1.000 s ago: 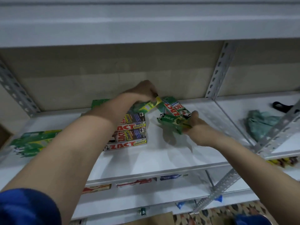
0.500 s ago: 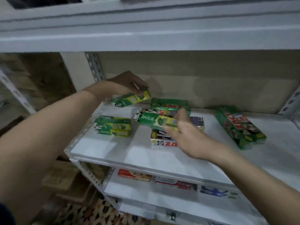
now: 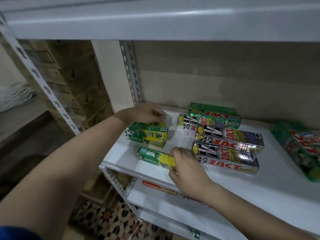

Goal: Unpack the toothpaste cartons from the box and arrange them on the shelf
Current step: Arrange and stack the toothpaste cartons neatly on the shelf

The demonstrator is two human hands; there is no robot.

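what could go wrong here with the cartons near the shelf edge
The green carton held by the right hand lies close to the front edge of the shelf; set down there, it might get knocked off. The left hand rests on the small green stack, which looks uneven and may topple if pushed. The silver cartons lie askew and could slide.

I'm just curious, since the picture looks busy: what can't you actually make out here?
- Head view: top carton on the Darlie stack, under the left hand.
- Green Zact pack: blurred, cut by right edge.
- Red carton on the lower shelf: partly behind the right hand, unreadable.
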